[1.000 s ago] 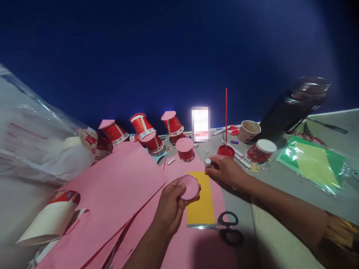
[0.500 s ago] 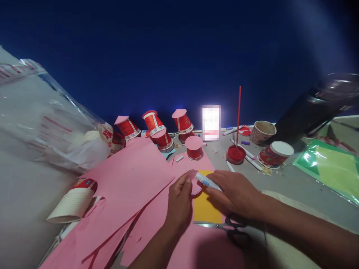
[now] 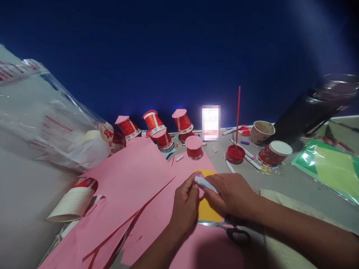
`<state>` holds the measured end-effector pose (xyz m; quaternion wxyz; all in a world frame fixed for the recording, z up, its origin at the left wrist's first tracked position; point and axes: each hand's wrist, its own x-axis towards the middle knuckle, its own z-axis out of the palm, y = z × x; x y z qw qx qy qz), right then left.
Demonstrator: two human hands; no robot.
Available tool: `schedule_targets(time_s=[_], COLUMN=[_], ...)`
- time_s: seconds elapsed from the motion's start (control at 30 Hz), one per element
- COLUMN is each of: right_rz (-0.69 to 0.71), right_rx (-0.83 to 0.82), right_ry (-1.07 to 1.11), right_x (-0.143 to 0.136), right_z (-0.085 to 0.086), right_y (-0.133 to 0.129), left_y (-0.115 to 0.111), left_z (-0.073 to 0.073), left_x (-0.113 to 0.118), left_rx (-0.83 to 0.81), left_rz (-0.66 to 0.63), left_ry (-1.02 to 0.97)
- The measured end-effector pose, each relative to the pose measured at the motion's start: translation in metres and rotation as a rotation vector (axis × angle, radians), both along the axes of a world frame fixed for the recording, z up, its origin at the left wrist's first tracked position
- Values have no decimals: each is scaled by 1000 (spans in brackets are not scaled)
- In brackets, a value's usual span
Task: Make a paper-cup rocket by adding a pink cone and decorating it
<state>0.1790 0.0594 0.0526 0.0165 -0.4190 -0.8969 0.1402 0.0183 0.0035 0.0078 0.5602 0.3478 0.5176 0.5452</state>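
Observation:
My left hand (image 3: 186, 198) pinches a small pink paper disc (image 3: 201, 192) with a purple line along its edge, mostly covered by my fingers. In my closed right hand (image 3: 234, 192) is a white glue stick (image 3: 206, 184) with blue print, its tip over the disc and close to my left thumb. Beneath both hands lies a yellow paper piece (image 3: 209, 210) on pink sheets. Scissors (image 3: 224, 226) rest just below the right hand. Ahead of the hands stands an upside-down red paper cup (image 3: 194, 152) topped by a pink disc (image 3: 193, 142).
Several red cups (image 3: 153, 121) with pink tops stand at the back. Large pink sheets (image 3: 131, 168) and stacked paper cups (image 3: 74, 200) are on the left. Rightward are a red dish (image 3: 235, 158) with a stick, markers (image 3: 252, 163), a lidded cup (image 3: 273, 155) and a green packet (image 3: 328, 168).
My left hand has shifted slightly right with the disc, closing in on the glue stick. The glue stick's tip has dropped a little and lies nearer the left thumb.

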Motion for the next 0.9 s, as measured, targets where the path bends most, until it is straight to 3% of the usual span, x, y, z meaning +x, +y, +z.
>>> schedule_targets(time_s=[0.5, 0.7, 0.9], right_rz=[-88, -119, -95], right_rx=[25, -16, 31], right_ry=[-137, -121, -45], right_x=[-6, -7, -3], right_z=[0, 5, 0], right_y=[-5, -4, -1], left_y=[-1, -4, -5], left_z=[-2, -2, 3], left_x=[2, 8, 9], left_rx=[-29, -19, -16], left_rz=[-7, 40, 90], left_ry=[8, -20, 29])
